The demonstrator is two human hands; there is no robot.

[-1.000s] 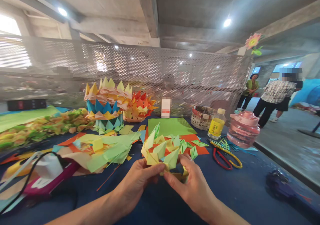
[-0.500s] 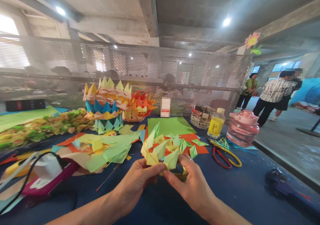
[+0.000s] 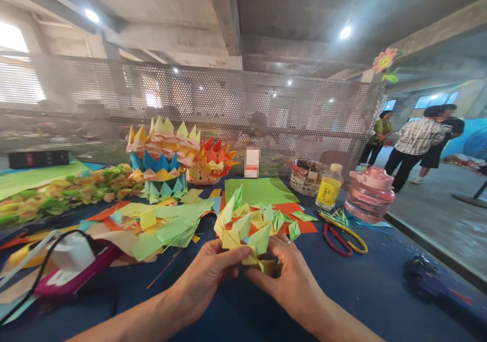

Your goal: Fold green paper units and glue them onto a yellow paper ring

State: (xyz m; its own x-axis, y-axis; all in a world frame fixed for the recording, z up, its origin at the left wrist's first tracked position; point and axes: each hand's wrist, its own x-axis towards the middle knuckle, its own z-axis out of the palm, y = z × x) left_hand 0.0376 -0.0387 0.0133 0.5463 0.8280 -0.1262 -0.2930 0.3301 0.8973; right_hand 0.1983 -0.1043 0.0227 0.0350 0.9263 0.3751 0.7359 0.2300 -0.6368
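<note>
A ring of folded yellow and pale green paper points [image 3: 241, 226], like a small origami crown, is between my hands above the blue tabletop. My left hand [image 3: 216, 267] pinches its near left side, thumb in front and fingers behind. My right hand [image 3: 287, 271] is closed round the right side, with the fingers behind the paper and the thumb below a yellow folded piece [image 3: 267, 266]. Just beyond lie loose pale green folded pieces [image 3: 293, 229] on an orange sheet [image 3: 309, 226] and a green sheet [image 3: 262, 190].
Finished-looking paper crowns [image 3: 162, 164] stand at back left, near a heap of folded pieces [image 3: 95, 187] and paper sheets [image 3: 171, 230]. To the right are scissors [image 3: 357, 241], a yellow-labelled bottle [image 3: 329, 187], a pink jug [image 3: 370, 195], a basket [image 3: 307, 175] and a dark blue tool [image 3: 426, 276].
My right thumb has shifted slightly left and down under the paper, and the yellow folded piece shows more. The left hand keeps its pinch. Background people have moved slightly.
</note>
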